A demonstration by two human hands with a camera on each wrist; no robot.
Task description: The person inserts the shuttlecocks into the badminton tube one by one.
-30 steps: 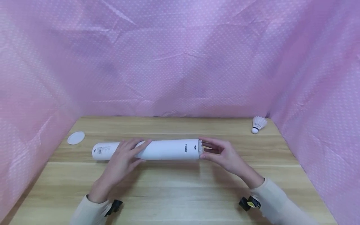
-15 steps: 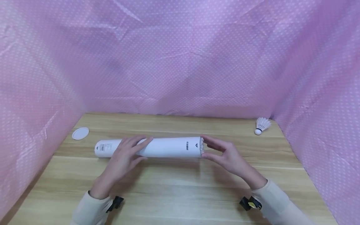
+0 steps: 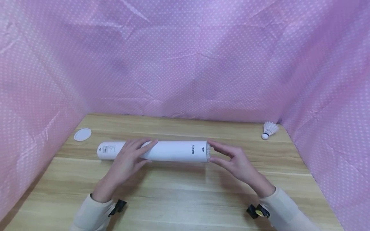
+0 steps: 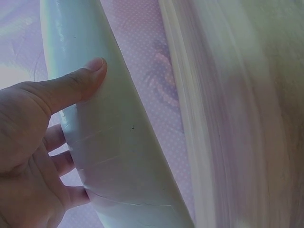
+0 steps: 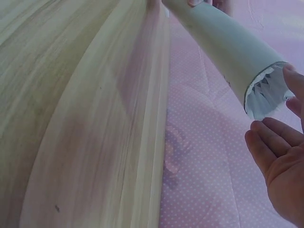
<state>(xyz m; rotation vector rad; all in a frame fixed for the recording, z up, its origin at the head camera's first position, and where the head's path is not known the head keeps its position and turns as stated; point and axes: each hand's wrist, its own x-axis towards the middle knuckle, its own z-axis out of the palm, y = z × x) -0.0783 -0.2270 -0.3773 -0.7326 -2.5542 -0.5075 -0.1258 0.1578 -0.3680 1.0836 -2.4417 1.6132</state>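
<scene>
A long white shuttlecock tube (image 3: pixel 173 151) lies sideways across the middle of the head view, slightly above the table. My left hand (image 3: pixel 127 160) grips its left half, and the left wrist view shows the thumb (image 4: pixel 88 80) lying across the tube wall. At the right end, white feathers (image 5: pixel 268 92) show inside the tube's mouth. My right hand (image 3: pixel 234 158) is at that mouth, thumb and fingers spread to either side of the rim. In the right wrist view its fingers (image 5: pixel 268 140) are nearly straight, just beyond the rim; whether they touch it is unclear.
A round white lid (image 3: pixel 82 134) lies at the back left of the wooden table (image 3: pixel 179 199). One loose shuttlecock (image 3: pixel 268 130) sits at the back right corner. Pink dotted cloth (image 3: pixel 185 64) encloses the table at the back and both sides.
The head view has shifted slightly. My right hand's fingers at the tube's mouth have straightened a little and lie closer together. The left hand keeps its grip on the tube.
</scene>
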